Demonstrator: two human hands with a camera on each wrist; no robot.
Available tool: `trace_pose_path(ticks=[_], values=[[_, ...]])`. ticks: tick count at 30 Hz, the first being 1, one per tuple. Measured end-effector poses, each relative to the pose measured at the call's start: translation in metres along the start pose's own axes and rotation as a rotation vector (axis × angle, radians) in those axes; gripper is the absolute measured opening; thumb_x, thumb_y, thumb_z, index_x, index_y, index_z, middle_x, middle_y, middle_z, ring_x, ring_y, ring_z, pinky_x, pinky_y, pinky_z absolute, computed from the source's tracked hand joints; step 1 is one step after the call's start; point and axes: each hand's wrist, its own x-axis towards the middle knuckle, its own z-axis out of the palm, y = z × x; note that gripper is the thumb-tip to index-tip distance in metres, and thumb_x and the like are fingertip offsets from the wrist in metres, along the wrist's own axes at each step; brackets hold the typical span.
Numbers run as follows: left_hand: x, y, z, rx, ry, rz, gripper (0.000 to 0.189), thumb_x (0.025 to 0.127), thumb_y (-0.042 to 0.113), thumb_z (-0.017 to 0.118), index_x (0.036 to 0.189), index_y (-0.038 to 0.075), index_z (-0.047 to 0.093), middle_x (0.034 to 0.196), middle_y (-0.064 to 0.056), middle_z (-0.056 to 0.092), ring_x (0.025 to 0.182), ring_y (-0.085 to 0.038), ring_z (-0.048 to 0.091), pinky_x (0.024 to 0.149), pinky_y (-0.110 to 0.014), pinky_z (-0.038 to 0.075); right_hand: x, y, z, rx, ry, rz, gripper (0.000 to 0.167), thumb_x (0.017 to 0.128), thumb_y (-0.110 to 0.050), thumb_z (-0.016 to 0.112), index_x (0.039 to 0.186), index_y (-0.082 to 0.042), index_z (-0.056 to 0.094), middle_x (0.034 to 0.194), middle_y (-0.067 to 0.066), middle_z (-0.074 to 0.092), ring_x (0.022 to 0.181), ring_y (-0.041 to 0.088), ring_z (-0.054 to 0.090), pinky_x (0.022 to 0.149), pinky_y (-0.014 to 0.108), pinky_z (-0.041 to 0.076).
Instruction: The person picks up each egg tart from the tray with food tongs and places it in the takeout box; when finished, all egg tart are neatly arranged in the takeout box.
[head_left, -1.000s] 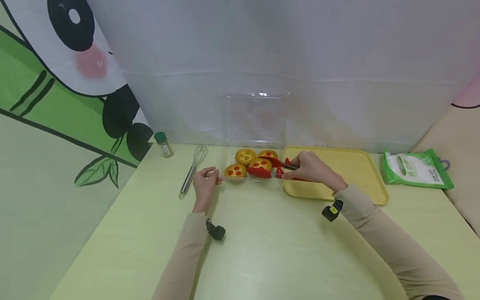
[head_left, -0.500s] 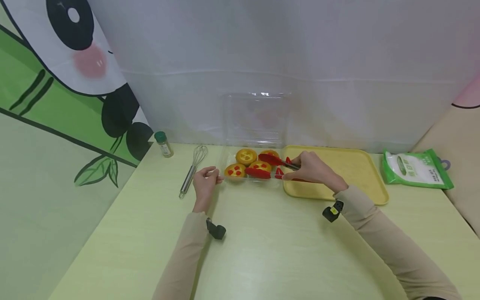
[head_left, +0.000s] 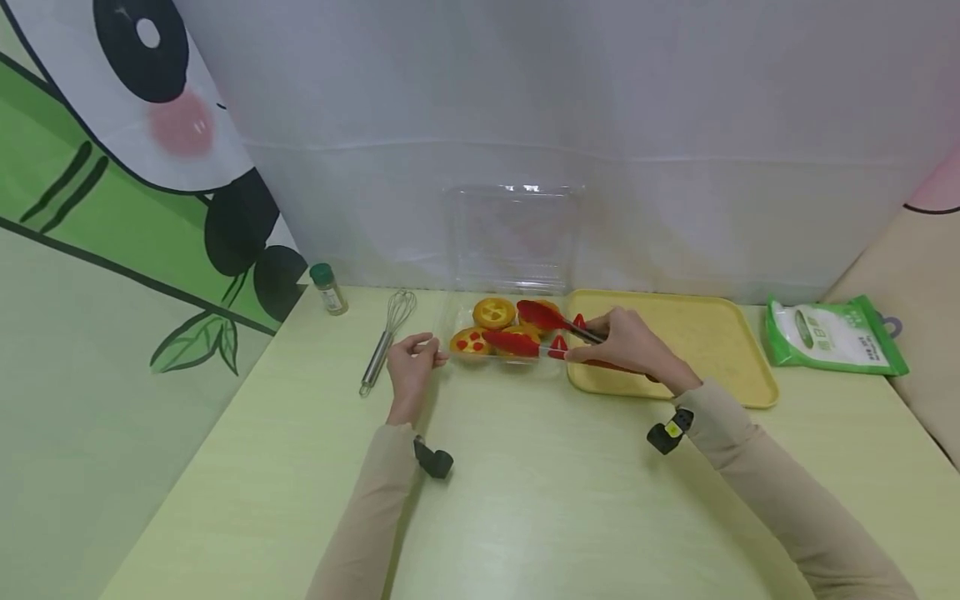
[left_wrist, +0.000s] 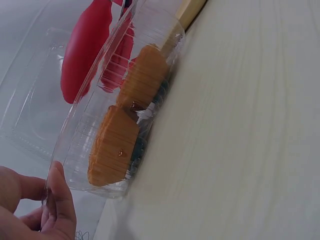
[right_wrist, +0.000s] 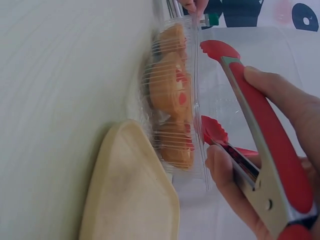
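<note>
A clear plastic clamshell box holds several yellow egg tarts with red toppings, including a front left tart and a back left tart. Its transparent lid stands raised behind. My left hand pinches the box's near left corner rim between thumb and fingers. My right hand grips red-tipped metal tongs over the box's right side. Their two red heads are spread apart with nothing between them, above the right-hand tarts, which they partly hide.
A yellow tray lies right of the box, partly under the right hand. A whisk and a green-capped jar are to the left. A green and white packet lies far right. A white cloth hangs behind.
The tongs' red heads have risen slightly off the front right tart and spread wider. My left hand stays at the box corner.
</note>
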Motion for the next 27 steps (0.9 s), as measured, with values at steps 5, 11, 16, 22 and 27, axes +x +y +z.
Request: trace_pose_path(ticks=[5,11,16,22,27], values=[[0.0,0.0,-0.001,-0.006,-0.005,0.015,0.03,0.094,0.001,0.059,0.12,-0.015,0.058,0.093,-0.024,0.062,0.056,-0.003,0.063,0.057,-0.014,0.058,-0.019,0.008,-0.002,0.017,0.08,0.056,0.064,0.073,-0.052,0.081,0.114,-0.004,0.071,0.058,-0.004,0.042,0.056,0.015,0.032,0.048,0.024,0.024],[0.002,-0.004,0.001,0.0,-0.003,0.02,0.03,0.094,0.001,0.059,0.121,-0.014,0.058,0.098,-0.028,0.062,0.056,-0.002,0.064,0.058,-0.014,0.059,-0.063,0.027,-0.016,-0.008,0.153,0.116,0.074,0.075,-0.055,0.079,0.125,-0.002,0.064,0.079,0.0,0.07,0.07,0.018,0.056,0.055,0.027,0.044],[0.002,-0.004,0.001,-0.011,0.003,0.023,0.029,0.094,0.0,0.059,0.12,-0.013,0.059,0.095,-0.026,0.062,0.055,-0.002,0.064,0.058,-0.015,0.059,-0.105,0.045,-0.033,-0.049,0.182,0.172,0.073,0.078,-0.05,0.078,0.128,0.001,0.06,0.083,0.002,0.071,0.071,0.016,0.058,0.054,0.026,0.046],[0.001,-0.003,0.001,-0.012,0.002,0.023,0.03,0.094,-0.001,0.058,0.121,-0.014,0.058,0.094,-0.024,0.061,0.055,-0.001,0.064,0.059,-0.014,0.059,-0.155,0.07,-0.051,-0.092,0.193,0.274,0.08,0.08,-0.047,0.077,0.135,0.005,0.053,0.087,0.004,0.071,0.072,0.01,0.056,0.053,0.024,0.044],[0.002,-0.003,-0.001,-0.006,-0.005,0.006,0.031,0.094,0.0,0.058,0.122,-0.014,0.057,0.097,-0.025,0.061,0.056,-0.002,0.064,0.06,-0.015,0.06,-0.198,0.096,-0.062,-0.15,0.215,0.35,0.075,0.082,-0.047,0.075,0.132,0.006,0.054,0.087,0.003,0.071,0.069,0.003,0.052,0.051,0.023,0.041]])
